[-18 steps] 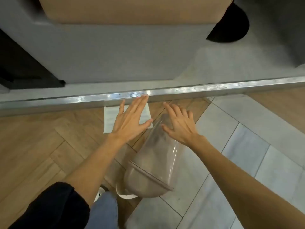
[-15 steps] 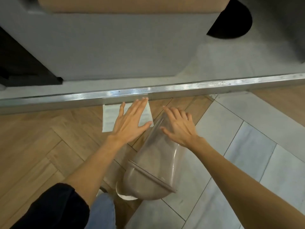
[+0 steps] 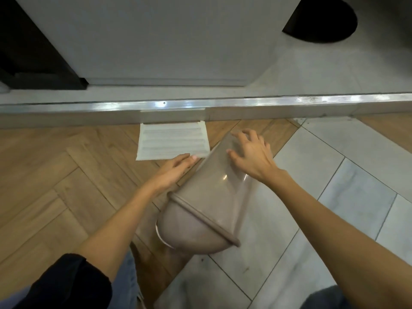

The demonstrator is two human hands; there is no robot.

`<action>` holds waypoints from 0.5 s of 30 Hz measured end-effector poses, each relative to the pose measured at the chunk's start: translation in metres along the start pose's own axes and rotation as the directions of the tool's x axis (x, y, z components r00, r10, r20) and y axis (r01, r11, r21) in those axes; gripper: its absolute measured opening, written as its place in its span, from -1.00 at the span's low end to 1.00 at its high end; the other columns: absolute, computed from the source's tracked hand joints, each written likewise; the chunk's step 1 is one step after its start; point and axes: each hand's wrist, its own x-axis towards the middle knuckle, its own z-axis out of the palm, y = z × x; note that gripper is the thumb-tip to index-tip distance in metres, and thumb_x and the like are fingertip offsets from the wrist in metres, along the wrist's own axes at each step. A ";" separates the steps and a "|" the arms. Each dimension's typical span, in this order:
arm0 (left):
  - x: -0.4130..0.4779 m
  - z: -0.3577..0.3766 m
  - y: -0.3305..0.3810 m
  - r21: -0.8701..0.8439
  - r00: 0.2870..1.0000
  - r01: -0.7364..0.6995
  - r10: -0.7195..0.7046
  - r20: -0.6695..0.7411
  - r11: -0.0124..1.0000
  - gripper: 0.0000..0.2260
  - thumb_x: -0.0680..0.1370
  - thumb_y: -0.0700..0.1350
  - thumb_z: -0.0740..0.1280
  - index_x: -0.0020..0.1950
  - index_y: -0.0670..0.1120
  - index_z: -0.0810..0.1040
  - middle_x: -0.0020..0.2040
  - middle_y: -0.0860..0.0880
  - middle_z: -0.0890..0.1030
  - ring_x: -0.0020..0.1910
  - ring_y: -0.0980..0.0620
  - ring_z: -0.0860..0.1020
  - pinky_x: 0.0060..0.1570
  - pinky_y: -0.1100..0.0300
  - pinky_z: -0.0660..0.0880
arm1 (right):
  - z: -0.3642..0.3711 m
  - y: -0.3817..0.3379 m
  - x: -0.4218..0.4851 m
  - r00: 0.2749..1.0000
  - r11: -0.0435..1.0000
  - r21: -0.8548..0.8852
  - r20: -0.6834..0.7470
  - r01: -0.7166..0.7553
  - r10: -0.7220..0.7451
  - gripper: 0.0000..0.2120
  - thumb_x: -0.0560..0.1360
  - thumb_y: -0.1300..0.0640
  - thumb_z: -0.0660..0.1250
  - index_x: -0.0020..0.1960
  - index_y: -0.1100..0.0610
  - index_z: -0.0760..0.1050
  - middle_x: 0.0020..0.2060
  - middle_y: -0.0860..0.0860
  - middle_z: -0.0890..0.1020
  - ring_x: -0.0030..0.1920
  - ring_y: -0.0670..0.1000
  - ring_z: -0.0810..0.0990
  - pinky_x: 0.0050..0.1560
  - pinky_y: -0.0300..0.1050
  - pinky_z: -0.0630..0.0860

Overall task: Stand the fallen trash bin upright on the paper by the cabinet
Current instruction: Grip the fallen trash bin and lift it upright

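Trash bin (image 3: 207, 197) still lying tilted on floor, base end just beside paper (image 3: 172, 140). Left hand (image 3: 172, 172) since dropped from over the paper to the bin's side, fingers together; right hand (image 3: 250, 157) laid on top, fingers spread. Lift judged imminent.

Your far side is closed off by the metal sill (image 3: 223, 105) and the grey cabinet (image 3: 156, 41) behind it. The paper (image 3: 172, 141) lies flat against the sill with bare floor (image 3: 55, 175) to its left. The fallen trash bin (image 3: 207, 192) blocks the near right approach.
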 end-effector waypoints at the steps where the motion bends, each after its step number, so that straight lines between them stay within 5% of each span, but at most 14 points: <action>1: -0.008 0.001 -0.003 -0.039 0.999 0.033 -0.031 0.036 0.999 -0.48 0.59 0.25 0.17 0.47 0.02 0.37 0.35 0.03 0.49 0.25 0.07 0.47 0.26 0.19 0.34 | -0.001 -0.003 -0.008 1.000 1.000 0.018 0.004 0.005 -0.005 -0.50 0.53 -0.07 0.23 0.42 0.06 0.32 0.39 0.18 0.32 0.37 0.24 0.30 0.34 0.18 0.21; 6: -0.034 -0.004 -0.029 -0.098 0.976 0.173 -0.157 0.154 0.980 -0.21 0.33 0.51 0.25 0.44 0.12 0.39 0.32 0.07 0.52 0.29 0.03 0.48 0.25 0.07 0.42 | 0.005 -0.021 -0.062 0.984 0.984 0.109 0.094 0.142 -0.153 -0.63 0.52 -0.02 0.26 0.28 0.11 0.45 0.16 0.14 0.46 0.17 0.17 0.43 0.21 0.06 0.38; 11: -0.037 0.005 -0.030 -0.146 0.984 0.140 -0.121 0.133 0.979 -0.52 0.51 0.27 0.26 0.34 0.05 0.51 0.15 -0.01 0.66 0.08 0.06 0.62 -0.08 0.22 0.54 | 0.018 -0.048 -0.093 0.925 0.964 0.091 0.271 0.250 -0.266 -0.63 0.50 -0.11 0.26 0.20 0.08 0.43 0.07 0.09 0.53 0.08 0.14 0.52 -0.04 -0.06 0.41; 15: -0.034 0.012 -0.030 -0.148 0.991 0.107 -0.094 0.090 0.983 -0.52 0.45 0.34 0.32 0.26 0.11 0.54 0.17 -0.05 0.66 0.11 0.02 0.62 0.06 0.13 0.56 | 0.035 -0.068 -0.100 0.916 0.959 0.034 0.291 0.280 -0.278 -0.70 0.53 0.05 0.26 0.19 0.16 0.37 0.16 0.15 0.52 0.10 0.23 0.54 -0.03 0.06 0.50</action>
